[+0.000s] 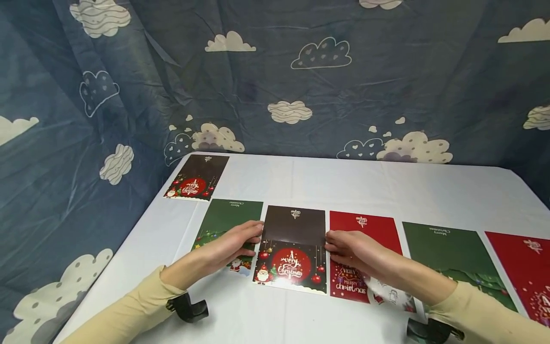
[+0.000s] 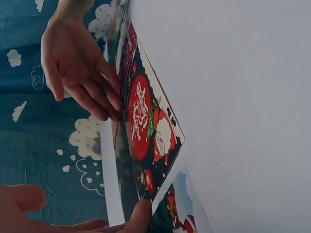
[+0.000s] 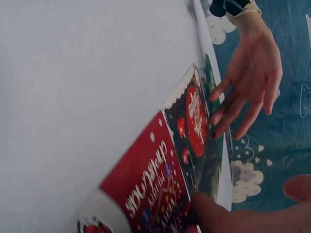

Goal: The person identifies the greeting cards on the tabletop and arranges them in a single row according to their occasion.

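Backdrop: dark blue fabric sheet [image 1: 275, 86] fills the upper half of the head view and runs down the left edge. Printed with cartoon clouds, some cream with wavy stripes, some only outlined with small hearts. Cloth is creased and wrinkled; folds run diagonally at upper left. It hangs behind the far edge of the tabletop and drapes past its left side toward the lower left corner.

Tabletop [image 1: 386, 186]: white covering, smooth, with faint fold lines crossing it. It fills the lower half of the frame, widening toward the bottom.

Light: even and soft, slight sheen on the white surface, no hard shadows. No windows or floor in view.
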Available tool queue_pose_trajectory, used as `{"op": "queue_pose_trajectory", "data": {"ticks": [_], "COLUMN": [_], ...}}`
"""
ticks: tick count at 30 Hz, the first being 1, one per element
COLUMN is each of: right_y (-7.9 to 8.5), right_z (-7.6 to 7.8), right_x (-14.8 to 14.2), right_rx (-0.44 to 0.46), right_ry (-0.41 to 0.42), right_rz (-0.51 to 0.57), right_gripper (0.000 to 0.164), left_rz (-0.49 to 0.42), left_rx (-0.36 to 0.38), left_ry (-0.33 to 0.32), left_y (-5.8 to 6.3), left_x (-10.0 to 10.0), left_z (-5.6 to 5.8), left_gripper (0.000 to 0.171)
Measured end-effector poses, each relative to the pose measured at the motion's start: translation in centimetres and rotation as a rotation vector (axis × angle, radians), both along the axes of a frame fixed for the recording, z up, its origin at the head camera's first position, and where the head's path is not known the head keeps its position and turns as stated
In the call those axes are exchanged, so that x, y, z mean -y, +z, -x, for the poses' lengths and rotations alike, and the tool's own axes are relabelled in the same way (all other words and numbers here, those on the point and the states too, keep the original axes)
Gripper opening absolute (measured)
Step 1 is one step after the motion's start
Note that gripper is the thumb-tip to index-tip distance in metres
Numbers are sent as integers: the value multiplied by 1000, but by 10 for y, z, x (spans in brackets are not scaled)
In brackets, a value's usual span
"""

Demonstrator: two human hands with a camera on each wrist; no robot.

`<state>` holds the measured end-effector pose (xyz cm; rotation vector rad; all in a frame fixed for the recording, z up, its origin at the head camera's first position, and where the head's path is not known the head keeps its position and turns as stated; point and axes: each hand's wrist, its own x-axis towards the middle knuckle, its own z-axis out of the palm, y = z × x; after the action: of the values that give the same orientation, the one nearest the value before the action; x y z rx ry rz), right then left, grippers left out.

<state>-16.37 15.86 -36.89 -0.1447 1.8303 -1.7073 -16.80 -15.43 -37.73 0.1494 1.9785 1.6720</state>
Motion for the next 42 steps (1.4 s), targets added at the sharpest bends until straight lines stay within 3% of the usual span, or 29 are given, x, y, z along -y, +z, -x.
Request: {"op": "queue_pose_trajectory", "data": {"ticks": [6,13,24,33,42], "right_y": [-2,-4,-7,-4,-2], "right_z": [-5,-8,-10,3,41], "right_x": [-2,-3,1,15,33], "right_rx": [-15,-14,-30,-92,-147], "right_ry": [2,-34,-99,-113,-79], "right_rz": [34,87,149,137,148], "right_gripper": [64,66,66,58,54], "left_rz": [-92,-172,-224,-228,-203], "left_rx": [9,30,-50,-118,-181], "left_ry": [4,102,171,226,244], "left_y": [-5,-8,-13,-9,5], "left_x": [1,0,-3,3,18], "left_z": [0,-7,-11,1,29], "left_gripper": [60,63,58,56,52]}}
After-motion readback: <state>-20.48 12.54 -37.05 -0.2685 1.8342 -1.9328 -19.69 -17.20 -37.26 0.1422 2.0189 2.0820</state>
